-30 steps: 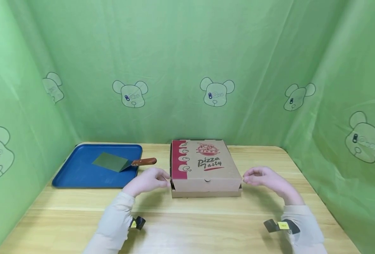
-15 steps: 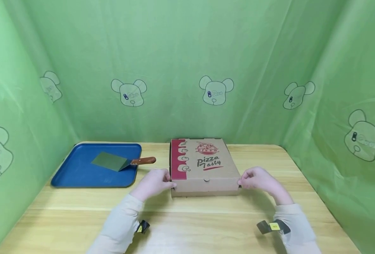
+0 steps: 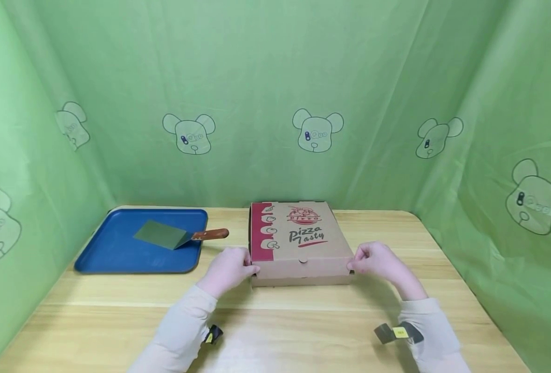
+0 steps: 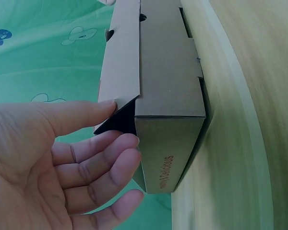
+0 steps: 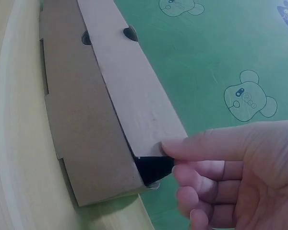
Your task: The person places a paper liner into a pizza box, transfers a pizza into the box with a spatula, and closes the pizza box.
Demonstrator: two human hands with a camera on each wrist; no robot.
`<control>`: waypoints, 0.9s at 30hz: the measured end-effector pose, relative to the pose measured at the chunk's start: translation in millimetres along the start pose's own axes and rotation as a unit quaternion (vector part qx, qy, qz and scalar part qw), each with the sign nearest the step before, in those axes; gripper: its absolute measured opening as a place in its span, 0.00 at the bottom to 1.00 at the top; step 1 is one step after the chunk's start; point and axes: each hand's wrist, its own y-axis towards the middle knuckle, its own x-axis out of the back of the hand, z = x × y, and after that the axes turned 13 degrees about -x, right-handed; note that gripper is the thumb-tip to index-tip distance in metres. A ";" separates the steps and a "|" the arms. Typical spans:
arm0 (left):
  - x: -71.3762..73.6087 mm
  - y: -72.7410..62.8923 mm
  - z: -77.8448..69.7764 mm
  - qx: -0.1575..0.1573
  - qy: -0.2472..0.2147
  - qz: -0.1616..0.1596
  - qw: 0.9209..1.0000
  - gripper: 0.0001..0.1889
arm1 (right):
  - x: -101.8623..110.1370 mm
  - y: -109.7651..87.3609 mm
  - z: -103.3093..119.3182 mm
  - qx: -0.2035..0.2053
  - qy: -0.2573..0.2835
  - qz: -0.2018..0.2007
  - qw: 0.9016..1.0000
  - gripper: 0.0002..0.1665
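A cardboard pizza box (image 3: pixel 310 233) with a red strip and printed lettering lies at the back middle of the table. Its lid is down, and the lid's front flap (image 3: pixel 282 268) hangs outside the lower front wall (image 4: pixel 165 67). My left hand (image 3: pixel 229 269) pinches the flap's left corner, thumb on the outside and index finger behind. At the opposite corner my right hand (image 3: pixel 379 263) pinches the flap (image 5: pixel 134 91) likewise. A dark gap shows under the flap at both corners in the wrist views. The inside of the box is hidden.
To the left lies a blue tray (image 3: pixel 117 254). A spatula with a flat blade (image 3: pixel 161 234) and brown wooden handle (image 3: pixel 214 234) rests on it, the handle reaching past the tray's right rim. Green curtains (image 3: pixel 257 171) enclose the wooden table (image 3: pixel 285 331) at the back and sides.
Both hands have moved inward from beside the box to the front corners of its lid. Their fingers have closed on the flap. The tray and spatula stay in place.
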 end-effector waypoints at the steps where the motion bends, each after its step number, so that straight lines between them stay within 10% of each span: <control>1: -0.5 0.1 0.2 -0.002 0.004 -0.003 1.000 0.15 | -0.4 0.4 -0.1 0.002 0.002 -0.002 1.000 0.13; 17: -2.0 1.8 4.5 -0.059 0.068 -0.022 0.996 0.16 | -3.8 3.1 0.4 0.020 -0.021 -0.038 0.999 0.12; 27: -5.2 3.1 6.0 -0.016 0.022 -0.013 1.000 0.18 | -4.2 9.5 -7.3 0.023 -0.002 -0.004 1.000 0.18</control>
